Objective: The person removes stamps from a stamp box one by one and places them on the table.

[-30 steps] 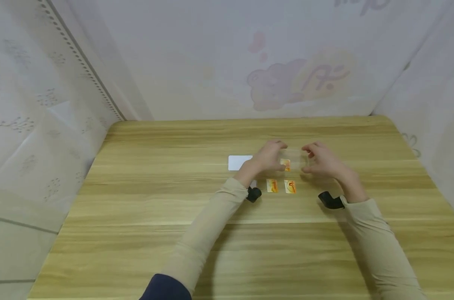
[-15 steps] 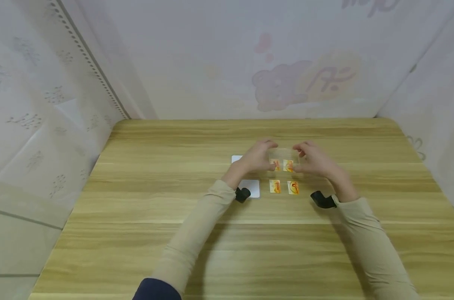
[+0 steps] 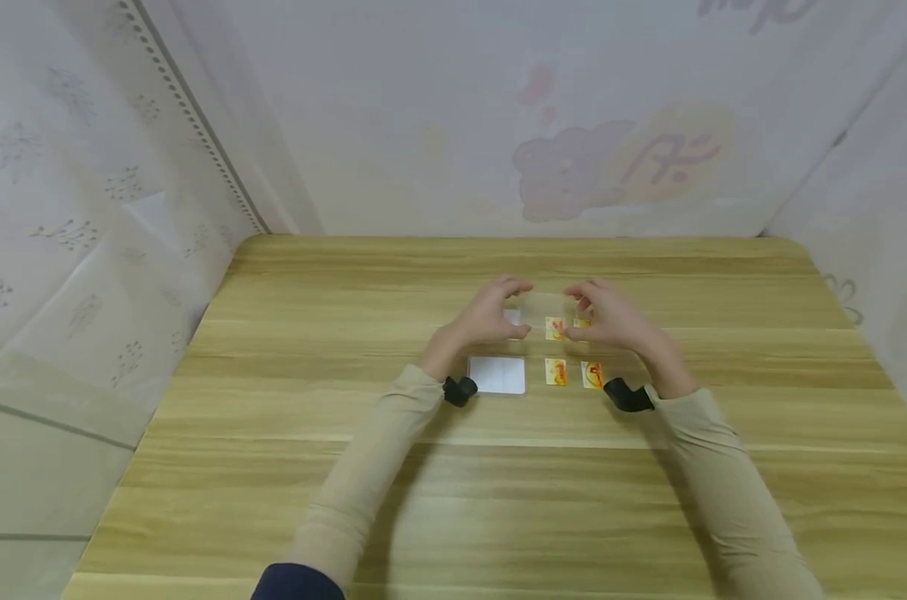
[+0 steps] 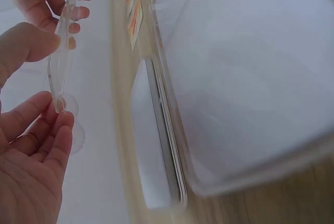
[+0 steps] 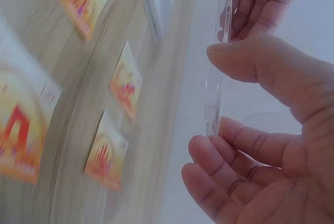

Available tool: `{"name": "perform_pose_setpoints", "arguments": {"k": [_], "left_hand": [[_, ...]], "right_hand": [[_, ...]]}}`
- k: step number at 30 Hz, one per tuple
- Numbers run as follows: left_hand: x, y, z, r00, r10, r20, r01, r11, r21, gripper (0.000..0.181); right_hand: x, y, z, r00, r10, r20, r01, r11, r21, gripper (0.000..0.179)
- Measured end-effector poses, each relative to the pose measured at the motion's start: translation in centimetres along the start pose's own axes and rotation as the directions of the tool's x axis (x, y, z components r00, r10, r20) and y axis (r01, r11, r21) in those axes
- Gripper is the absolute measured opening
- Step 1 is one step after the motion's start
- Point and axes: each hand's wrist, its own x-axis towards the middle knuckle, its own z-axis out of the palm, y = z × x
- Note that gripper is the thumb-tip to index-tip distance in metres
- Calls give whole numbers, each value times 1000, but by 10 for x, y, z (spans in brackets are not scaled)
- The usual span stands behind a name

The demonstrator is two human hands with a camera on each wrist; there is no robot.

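Note:
Both hands hold a thin, see-through plastic lid (image 3: 548,310) raised above the table, gripping it from opposite ends. My left hand (image 3: 483,315) has its thumb on the near edge and its fingers at the far edge, as the left wrist view shows for the lid (image 4: 63,57). On the other end, my right hand (image 3: 611,317) pinches in the same way, thumb and fingers on either edge of the lid (image 5: 215,88). Behind the left hand lies a white stack (image 4: 154,140), mostly covered in the head view. Nearer the person sits a white rectangle in a clear-rimmed case (image 3: 497,375).
Several small orange-and-yellow cards lie in two rows on the wooden table (image 3: 543,500), including a front card (image 3: 555,372) and one beside it (image 3: 592,374). The right hand partly covers a back card (image 3: 581,323). White patterned curtains (image 3: 393,125) surround the table.
Both hands have moved left with the plastic lid, from over the back cards toward the white stack. The front white case, earlier partly behind the left wrist, now shows fully. The head view has shifted slightly.

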Motion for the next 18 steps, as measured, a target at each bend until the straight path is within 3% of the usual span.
{"name": "perform_pose_setpoints", "arguments": {"k": [18], "left_hand": [[-29, -25, -25, 998, 21, -54, -20, 1000, 9, 62]], "right_hand": [[28, -27, 24, 999, -33, 40, 33, 999, 3, 64]]}}
